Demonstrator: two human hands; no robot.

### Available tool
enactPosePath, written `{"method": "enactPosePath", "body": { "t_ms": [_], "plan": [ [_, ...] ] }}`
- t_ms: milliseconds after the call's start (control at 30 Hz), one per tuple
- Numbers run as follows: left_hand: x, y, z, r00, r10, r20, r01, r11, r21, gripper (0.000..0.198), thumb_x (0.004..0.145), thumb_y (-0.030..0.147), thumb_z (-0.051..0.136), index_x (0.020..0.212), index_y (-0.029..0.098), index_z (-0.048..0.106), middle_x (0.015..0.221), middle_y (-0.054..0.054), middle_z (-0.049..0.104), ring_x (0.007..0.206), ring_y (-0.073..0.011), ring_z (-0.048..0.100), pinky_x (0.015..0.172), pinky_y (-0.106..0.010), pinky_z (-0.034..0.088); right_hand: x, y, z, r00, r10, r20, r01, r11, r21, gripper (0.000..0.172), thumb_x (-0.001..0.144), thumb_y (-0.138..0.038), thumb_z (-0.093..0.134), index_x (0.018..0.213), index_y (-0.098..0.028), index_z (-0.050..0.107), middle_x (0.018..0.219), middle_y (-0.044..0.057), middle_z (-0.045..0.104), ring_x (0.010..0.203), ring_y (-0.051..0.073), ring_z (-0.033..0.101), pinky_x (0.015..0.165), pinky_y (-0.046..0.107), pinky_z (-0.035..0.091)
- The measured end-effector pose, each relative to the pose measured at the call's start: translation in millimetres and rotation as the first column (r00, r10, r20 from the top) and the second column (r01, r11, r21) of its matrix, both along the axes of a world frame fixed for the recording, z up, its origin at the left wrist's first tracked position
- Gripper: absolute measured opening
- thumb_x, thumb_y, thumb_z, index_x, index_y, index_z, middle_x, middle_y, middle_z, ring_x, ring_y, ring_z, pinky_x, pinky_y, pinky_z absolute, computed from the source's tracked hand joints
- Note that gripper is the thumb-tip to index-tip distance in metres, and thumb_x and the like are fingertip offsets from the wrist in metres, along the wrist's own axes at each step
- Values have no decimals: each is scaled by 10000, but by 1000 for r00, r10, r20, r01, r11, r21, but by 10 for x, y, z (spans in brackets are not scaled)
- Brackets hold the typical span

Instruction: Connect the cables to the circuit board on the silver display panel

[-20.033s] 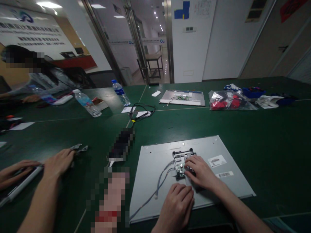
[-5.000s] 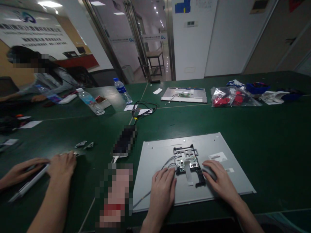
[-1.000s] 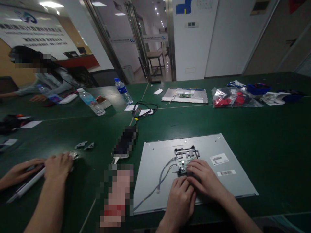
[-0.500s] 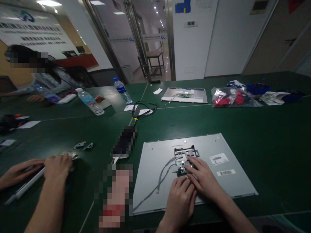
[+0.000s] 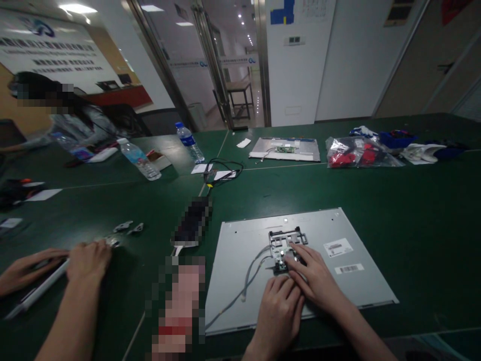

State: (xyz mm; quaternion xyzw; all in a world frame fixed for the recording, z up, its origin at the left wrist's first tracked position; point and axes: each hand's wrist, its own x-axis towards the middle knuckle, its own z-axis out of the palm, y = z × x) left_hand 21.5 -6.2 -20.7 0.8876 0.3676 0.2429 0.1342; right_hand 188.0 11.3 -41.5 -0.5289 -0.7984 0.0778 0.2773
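A flat silver-grey panel (image 5: 229,265), like the back of a display panel, lies on the green table in front of me. On its middle sits a small mechanism (image 5: 287,235) of black and metal parts with rails, and thin grey cables (image 5: 248,273) trail from it to the left. My right hand (image 5: 315,276) lies over the mechanism's right side, fingers stretched and fingertips touching it. Curled at the mechanism's near edge is my left hand (image 5: 281,306); its fingertips are hidden, so anything in them cannot be made out.
To the left, a co-worker's hands (image 5: 88,260) hold a long silvery bar (image 5: 41,296). Small metal parts (image 5: 130,227) lie beyond them. A phone-like dark object (image 5: 193,220), bottles (image 5: 141,159), a second panel (image 5: 285,149) and a plastic bag (image 5: 363,152) are also on the table.
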Motion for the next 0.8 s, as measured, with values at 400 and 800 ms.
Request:
{"method": "enactPosePath", "body": {
  "t_ms": [400, 800],
  "plan": [
    [7, -22, 4, 1000, 7, -26, -6, 1000, 29, 224, 877, 138, 534, 1068, 198, 634, 1092, -75, 645, 1004, -249, 567, 874, -430, 493, 7, -20, -98, 998, -70, 4, 70, 998, 4, 418, 913, -217, 517, 1328, -262, 543, 1399, 103, 490, 1271, 273, 455, 1025, 482, 446],
    [34, -28, 6, 1000, 3, -20, -3, 999, 38, 215, 876, 128, 530, 1048, 195, 640, 1082, -82, 645, 1009, -249, 576, 878, -433, 494, 21, -43, -77, 998, -55, 18, 55, 998, 23, 446, 923, -216, 500, 1368, -256, 508, 1392, 115, 505, 1269, 273, 465, 1021, 484, 457]
  ]
}}
